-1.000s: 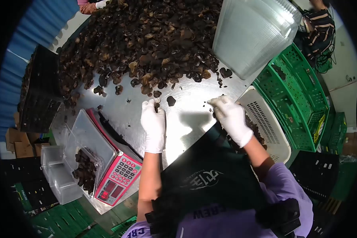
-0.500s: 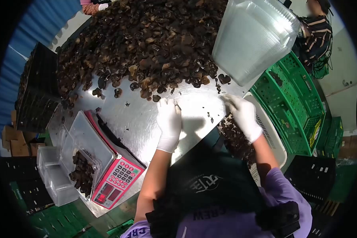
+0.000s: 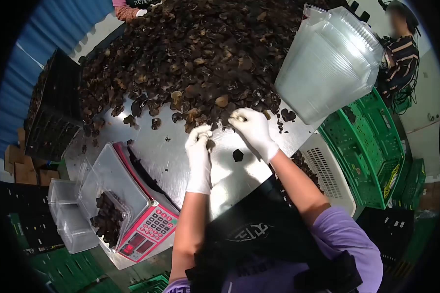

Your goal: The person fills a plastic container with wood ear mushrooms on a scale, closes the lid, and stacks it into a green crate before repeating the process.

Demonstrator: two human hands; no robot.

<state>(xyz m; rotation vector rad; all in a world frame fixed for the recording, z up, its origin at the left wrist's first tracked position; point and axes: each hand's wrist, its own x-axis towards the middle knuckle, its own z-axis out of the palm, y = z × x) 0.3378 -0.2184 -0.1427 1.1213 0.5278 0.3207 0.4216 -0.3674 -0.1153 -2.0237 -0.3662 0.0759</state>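
A big heap of dark dried mushrooms (image 3: pixel 190 53) covers the far part of a steel table (image 3: pixel 181 146). My left hand (image 3: pixel 199 146), in a white glove, rests at the heap's near edge with its fingers curled over a few pieces. My right hand (image 3: pixel 252 128), also gloved, reaches into the same edge just to the right, fingers bent on the pieces. One loose mushroom piece (image 3: pixel 237 155) lies on the bare steel between my wrists. Whether either hand actually grips pieces is hidden by the fingers.
A red scale (image 3: pixel 149 229) carrying a clear tray (image 3: pixel 107 215) part-filled with mushrooms stands at the near left. A stack of clear trays (image 3: pixel 327 68) leans at the right. White basket (image 3: pixel 325 166) and green crates (image 3: pixel 371 146) sit beyond the table's right edge. Other people work at the far corners.
My right hand came from the table's right edge over the white basket leftward to the heap. My left hand stayed near the heap's edge and shifted slightly.
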